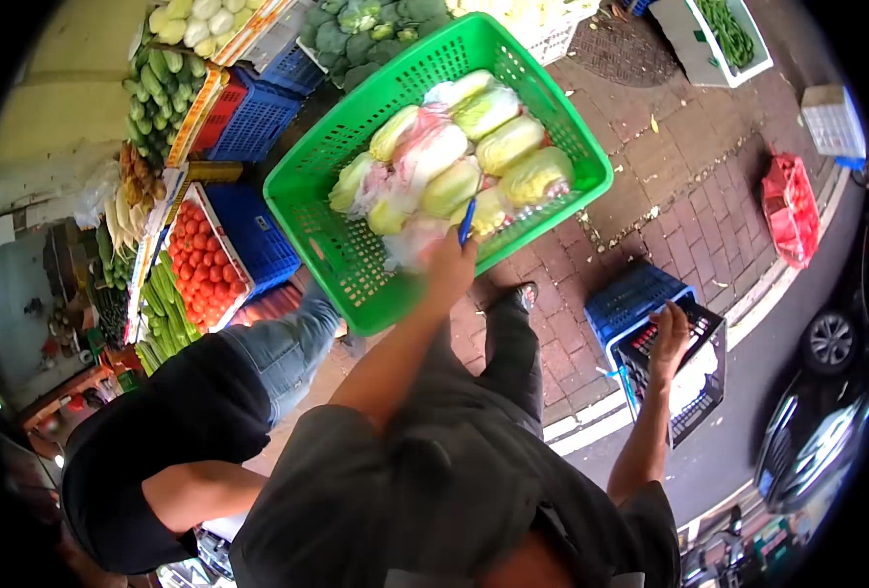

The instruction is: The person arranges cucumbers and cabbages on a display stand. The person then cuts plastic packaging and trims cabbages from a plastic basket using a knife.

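A green plastic basket holds several pale yellow-green cabbages, some wrapped in clear or pinkish plastic. Over the basket's near side, my left hand is closed around a slim blue object, possibly a pen, beside the lower cabbages. Blurred clear plastic lies by its fingers. Off to the right, my right hand is above a black crate, its fingers loosely bent and somewhat apart, with nothing visible in them.
A person in a black top and jeans bends at the left. Tomatoes, cucumbers and broccoli fill stall crates. A blue crate, a red bag and a white box of green beans stand right. A dark car is beyond the kerb.
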A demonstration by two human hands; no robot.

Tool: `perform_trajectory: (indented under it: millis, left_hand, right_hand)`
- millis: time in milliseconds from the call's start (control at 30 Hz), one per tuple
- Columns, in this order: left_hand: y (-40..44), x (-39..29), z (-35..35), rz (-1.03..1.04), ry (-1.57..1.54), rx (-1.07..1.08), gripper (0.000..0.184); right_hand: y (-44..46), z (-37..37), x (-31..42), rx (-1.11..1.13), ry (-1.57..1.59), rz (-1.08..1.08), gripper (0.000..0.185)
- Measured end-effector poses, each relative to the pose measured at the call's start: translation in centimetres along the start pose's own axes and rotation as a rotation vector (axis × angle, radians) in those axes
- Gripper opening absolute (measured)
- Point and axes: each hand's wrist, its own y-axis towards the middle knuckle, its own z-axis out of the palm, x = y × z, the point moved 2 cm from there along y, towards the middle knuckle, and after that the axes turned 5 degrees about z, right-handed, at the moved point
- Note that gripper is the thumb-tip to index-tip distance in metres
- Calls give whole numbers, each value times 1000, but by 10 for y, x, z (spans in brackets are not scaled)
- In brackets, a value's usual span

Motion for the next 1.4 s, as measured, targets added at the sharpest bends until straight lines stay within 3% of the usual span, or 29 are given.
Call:
perform_trajectory:
  millis: [67, 167, 200, 233, 300, 333, 367, 400, 433, 467, 500, 533, 567, 600, 633, 667, 700, 800, 933, 1100, 1200, 1400]
  left_hand:
    - [4, 4, 2, 53, -68, 25, 30]
    - [-2, -5, -44, 135, -136, 120, 29]
    - [-8, -12, -60, 171, -144, 169, 29]
    - [-10, -5, -69, 174, -163, 200, 29]
    - [-5, 8, -91, 127, -199, 217, 32]
    - [0, 15, -101, 102, -219, 225, 33]
    - [7, 31, -104, 161, -186, 276, 36]
    - [14, 39, -116, 250, -208, 312, 28]
    - [20, 49, -128, 280, -289, 401, 29]
    - [28, 56, -142, 311, -369, 491, 30]
    - [45, 82, -137, 398, -207, 507, 33]
    - [64, 120, -121, 484, -42, 519, 35]
    - [82, 128, -141, 403, -39, 275, 37]
    - [98, 135, -161, 314, -55, 35, 38]
    - [130, 139, -176, 100, -49, 54, 36]
    - [159, 147, -189, 89, 25, 48, 37]
    - [179, 166, -185, 91, 65, -103, 37]
    - [224, 210, -170, -28, 276, 44, 46]
    - [237, 236, -148, -62, 170, 192, 64]
    - [231, 227, -168, -36, 291, 344, 81]
    - [228, 229, -172, -135, 332, 430, 100]
    - [220, 216, -158, -119, 286, 302, 120]
  right_hand:
    - [-45, 96, 103, 169, 76, -90, 23]
    - [-89, 236, 160, 427, 75, -150, 30]
    - [-103, 273, 175, 465, 193, -68, 29]
    - [-108, 300, 201, 653, 128, -50, 28]
    - [-113, 351, 191, 728, 136, 150, 27]
    - [-119, 361, 211, 697, -22, 150, 27]
    - [-115, 376, 202, 674, 23, 101, 26]
    - [-118, 388, 202, 655, 68, 59, 25]
    - [-123, 389, 206, 670, 21, -114, 26]
    - [-121, 395, 201, 612, 71, 34, 27]
    - [-122, 399, 199, 475, -10, -271, 28]
    - [-121, 398, 190, 499, 37, -147, 28]
    - [-119, 397, 182, 513, 85, -22, 28]
    - [-123, 399, 196, 427, 210, 338, 30]
    - [-124, 398, 192, 479, 173, 264, 31]
    - [-125, 394, 186, 531, 138, 187, 34]
    - [-129, 396, 182, 482, 215, 300, 36]
    - [-135, 394, 177, 520, 141, 241, 34]
    - [-132, 389, 161, 576, 184, 315, 35]
    - [-115, 387, 160, 577, 243, 334, 35]
    - [-108, 389, 164, 579, 321, 377, 35]
    - [-103, 391, 163, 582, 361, 433, 35]
